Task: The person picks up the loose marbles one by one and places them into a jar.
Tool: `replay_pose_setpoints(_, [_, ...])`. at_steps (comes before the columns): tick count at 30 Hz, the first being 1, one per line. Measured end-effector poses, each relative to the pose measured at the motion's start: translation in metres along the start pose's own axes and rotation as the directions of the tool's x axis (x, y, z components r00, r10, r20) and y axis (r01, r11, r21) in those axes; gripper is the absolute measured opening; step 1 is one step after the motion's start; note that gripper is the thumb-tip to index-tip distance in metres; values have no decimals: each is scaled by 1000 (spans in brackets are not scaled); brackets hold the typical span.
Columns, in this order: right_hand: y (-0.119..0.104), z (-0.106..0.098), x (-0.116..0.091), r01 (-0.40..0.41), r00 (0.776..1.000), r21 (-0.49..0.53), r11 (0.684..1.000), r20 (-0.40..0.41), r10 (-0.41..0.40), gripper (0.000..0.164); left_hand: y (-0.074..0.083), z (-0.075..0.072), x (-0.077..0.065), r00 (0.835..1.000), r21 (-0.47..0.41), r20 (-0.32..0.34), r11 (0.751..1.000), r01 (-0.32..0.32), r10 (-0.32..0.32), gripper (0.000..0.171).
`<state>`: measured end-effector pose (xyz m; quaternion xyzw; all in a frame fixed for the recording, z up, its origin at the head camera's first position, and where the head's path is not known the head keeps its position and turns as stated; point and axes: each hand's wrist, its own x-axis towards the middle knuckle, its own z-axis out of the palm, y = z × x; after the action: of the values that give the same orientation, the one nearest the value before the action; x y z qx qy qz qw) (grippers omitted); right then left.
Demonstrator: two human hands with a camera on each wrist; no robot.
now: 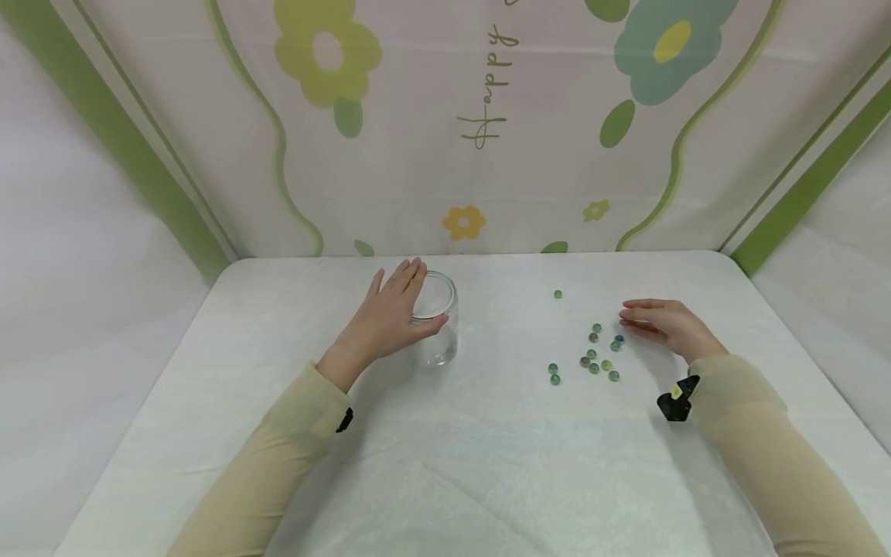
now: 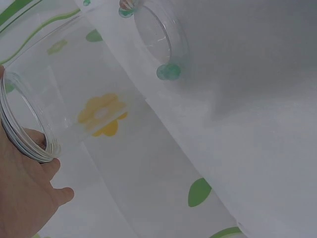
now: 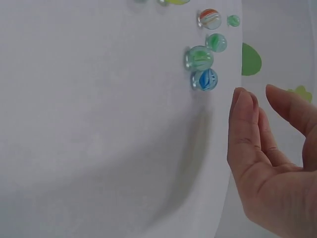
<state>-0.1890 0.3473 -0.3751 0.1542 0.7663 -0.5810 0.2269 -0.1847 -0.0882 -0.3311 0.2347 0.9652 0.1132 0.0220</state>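
From the head view I see the left hand (image 1: 393, 313) clamped on the mouth of the clear glass jar (image 1: 445, 333), thumb along the near side of the rim and fingers over the far side. The jar stands upright on the bench (image 1: 480, 472), slightly left of centre and nearer the back edge than the front. My right hand (image 1: 661, 321) hovers above the bench toward its right edge; in the right wrist view its fingers lie nearly straight and close together, with the thumb apart from them. Just beside those fingertips I have a blue marble (image 3: 205, 79) against a green marble (image 3: 200, 58), at the right side of a loose cluster of marbles (image 1: 594, 368) between the jar and the right edge. Beyond them I pick out an orange-streaked marble (image 3: 210, 19). Two more green marbles (image 1: 554, 379) sit together left of the cluster, and a lone marble (image 1: 558, 294) lies nearest the back edge. I count a black device (image 1: 675, 402) at the right sleeve (image 1: 738, 402), and a flowered cloth (image 1: 390, 178) hangs behind the back edge.
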Motion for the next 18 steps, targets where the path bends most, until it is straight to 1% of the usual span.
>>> replay_pose_setpoints(1, [3,-1,0,1,1000,-15,1000,2,-1,66,0,0,0,1000,0,0,1000,0,0,87])
replay_pose_setpoints(4, [10,-3,1,-15,1000,-8,1000,6,16,66,0,0,0,1000,-1,3,1000,1,-1,87])
replay_pose_setpoints(9, [18,-4,0,-45,998,70,997,36,43,65,1,1,0,1000,-6,4,1000,2,-1,87])
replay_pose_setpoints(12, [21,-4,1,-57,998,92,994,44,54,61,1,1,0,1000,-10,6,1000,3,-3,87])
replay_pose_setpoints(16, [23,-5,3,-64,997,103,993,47,59,48,1,0,0,1000,-11,8,1000,6,-6,87])
replay_pose_setpoints(18, [23,-5,3,-59,997,95,994,49,55,45,0,0,0,1000,-12,7,1000,6,-6,88])
